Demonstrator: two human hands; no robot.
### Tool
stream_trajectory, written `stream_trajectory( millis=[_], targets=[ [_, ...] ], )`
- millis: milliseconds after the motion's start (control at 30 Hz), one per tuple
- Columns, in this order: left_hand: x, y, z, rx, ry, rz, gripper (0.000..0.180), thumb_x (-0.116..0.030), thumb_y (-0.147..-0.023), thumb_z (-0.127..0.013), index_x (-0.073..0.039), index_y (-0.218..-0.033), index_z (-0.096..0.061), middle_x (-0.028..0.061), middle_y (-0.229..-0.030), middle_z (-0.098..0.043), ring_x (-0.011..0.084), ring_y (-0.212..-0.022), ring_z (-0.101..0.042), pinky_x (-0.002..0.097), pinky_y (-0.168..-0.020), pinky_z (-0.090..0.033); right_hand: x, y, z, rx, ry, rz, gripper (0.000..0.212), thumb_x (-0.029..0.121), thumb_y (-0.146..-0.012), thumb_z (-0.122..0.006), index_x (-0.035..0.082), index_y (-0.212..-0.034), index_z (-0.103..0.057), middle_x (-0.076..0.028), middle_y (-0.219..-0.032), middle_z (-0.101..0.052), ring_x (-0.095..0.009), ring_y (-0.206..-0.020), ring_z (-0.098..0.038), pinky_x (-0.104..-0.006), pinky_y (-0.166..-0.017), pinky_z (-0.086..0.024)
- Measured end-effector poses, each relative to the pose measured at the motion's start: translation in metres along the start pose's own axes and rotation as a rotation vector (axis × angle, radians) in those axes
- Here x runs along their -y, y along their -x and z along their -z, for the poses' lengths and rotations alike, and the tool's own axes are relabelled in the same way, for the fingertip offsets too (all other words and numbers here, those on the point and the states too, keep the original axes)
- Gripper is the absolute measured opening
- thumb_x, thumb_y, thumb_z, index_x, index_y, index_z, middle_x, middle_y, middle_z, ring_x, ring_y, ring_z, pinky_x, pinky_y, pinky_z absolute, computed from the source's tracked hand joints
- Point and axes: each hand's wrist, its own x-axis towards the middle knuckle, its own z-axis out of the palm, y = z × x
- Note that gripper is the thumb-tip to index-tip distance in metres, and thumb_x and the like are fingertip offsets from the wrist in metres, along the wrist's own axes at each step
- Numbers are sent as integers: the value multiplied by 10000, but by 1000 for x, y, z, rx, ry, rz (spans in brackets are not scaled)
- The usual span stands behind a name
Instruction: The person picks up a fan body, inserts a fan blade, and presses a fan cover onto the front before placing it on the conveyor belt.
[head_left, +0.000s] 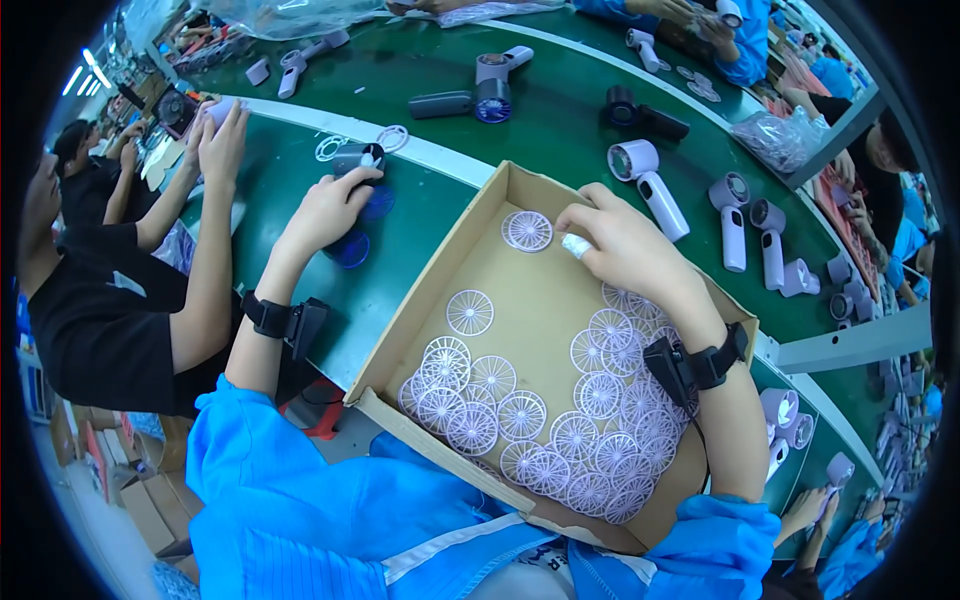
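My left hand (328,212) is closed around a dark grey handheld fan part (352,157) on the green bench, left of the box. Blue round discs (350,249) lie beside that hand, and pale ring-shaped parts (393,138) lie just beyond it. My right hand (625,240) reaches over the far side of a cardboard box (430,262), fingers bent and apart, white tape on one. Its fingertips are beside a small stack of lavender fan grilles (527,231). Many more lavender grilles (600,395) lie heaped in the box's near half and right side.
Lavender handheld fans (662,205) and dark ones (492,98) lie on the green conveyor belt (400,75) beyond a pale rail. Another person (120,300) works close on my left. A grey metal frame (845,345) stands at the right. Across the belt are other workers' hands.
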Motion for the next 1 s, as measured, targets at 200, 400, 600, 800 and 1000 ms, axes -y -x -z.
stream_trajectory(
  millis=[200, 400, 600, 800, 1000],
  targets=[
    [-38, 8, 3, 44, -234, -34, 422, -311, -817, -664, -211, -1218, -577, 175, -1002, -581, 340, -978, -568, 389, -871, -468, -4, 2, 3, 46, 38, -28, 220, 171, -869, -563, 77, -1058, -625, -169, -1181, -506, -319, -1047, -554, -371, -895, -453],
    [-15, -11, 17, 261, -156, -81, 517, -274, -723, -759, -161, -1194, -579, 172, -1053, -568, 335, -1001, -568, 387, -862, -474, -1, 1, 3, 77, 38, -30, 221, 181, -870, -567, 78, -1057, -625, -167, -1180, -506, -315, -1035, -559, -373, -885, -457],
    [-4, -22, 24, 254, -117, -184, 534, -244, -669, -802, -127, -1143, -585, 158, -988, -579, 326, -938, -575, 383, -838, -469, -1, 0, 2, 54, 40, -36, 212, 167, -865, -562, 80, -1047, -627, -165, -1155, -512, -319, -1015, -562, -378, -871, -457],
    [4, -34, 26, 307, -114, -227, 496, -256, -650, -814, -91, -1055, -581, 146, -910, -603, 331, -898, -576, 381, -777, -463, -7, 2, -1, 10, 89, 1, 219, 139, -838, -567, 83, -1041, -629, -162, -1115, -521, -326, -993, -562, -385, -864, -455],
    [14, -41, 26, 322, -82, -250, 375, -269, -668, -801, -62, -900, -591, 109, -808, -607, 248, -786, -585, 338, -701, -459, -9, 3, -2, 11, -20, 12, 236, 109, -806, -580, 81, -1034, -632, -153, -1056, -532, -341, -977, -556, -404, -856, -453]
  ],
)
